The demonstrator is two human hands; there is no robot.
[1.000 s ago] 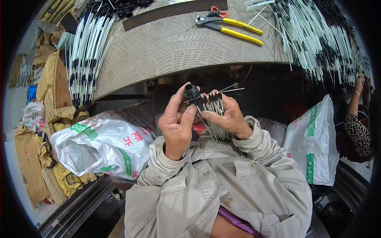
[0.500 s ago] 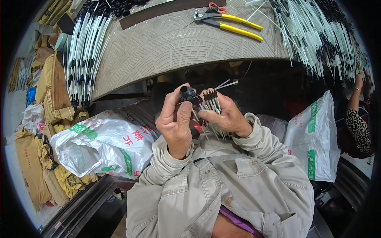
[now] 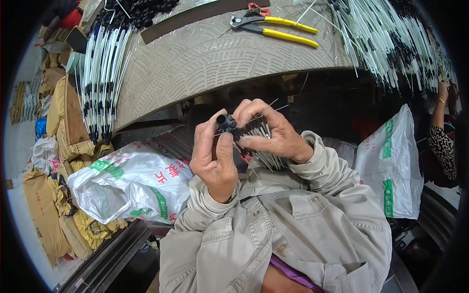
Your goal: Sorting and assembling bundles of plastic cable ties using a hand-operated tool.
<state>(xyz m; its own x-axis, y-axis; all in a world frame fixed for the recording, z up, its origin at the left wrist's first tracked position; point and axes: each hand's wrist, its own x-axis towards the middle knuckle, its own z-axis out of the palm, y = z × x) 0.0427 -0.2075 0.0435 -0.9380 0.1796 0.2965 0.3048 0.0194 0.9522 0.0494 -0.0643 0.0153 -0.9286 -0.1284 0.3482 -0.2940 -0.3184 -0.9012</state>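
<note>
My left hand (image 3: 215, 158) pinches a black ribbed plastic fitting with a round hollow end (image 3: 225, 123) between thumb and fingers. Close beside it, my right hand (image 3: 273, 132) is closed around a bundle of thin pale rods (image 3: 266, 158) with dark tips, which fan down toward my jacket. The right fingertips reach over to the fitting's side, where a few thin rods stick out to the upper right. Exactly how the rods and the fitting meet is hidden by my fingers. Both hands are in front of my chest, below the table's near edge.
On the patterned table (image 3: 195, 68) lie yellow-handled pliers (image 3: 273, 29) and a dark flat bar (image 3: 195, 19). Bundles of white rods hang over its left (image 3: 105, 73) and right (image 3: 386, 44) ends. White sacks (image 3: 132, 180) flank me. At far right is another person's arm (image 3: 439, 132).
My right fingers have lifted and stretched toward the black fitting, and the rod bundle has shifted slightly right. The view has also moved a little.
</note>
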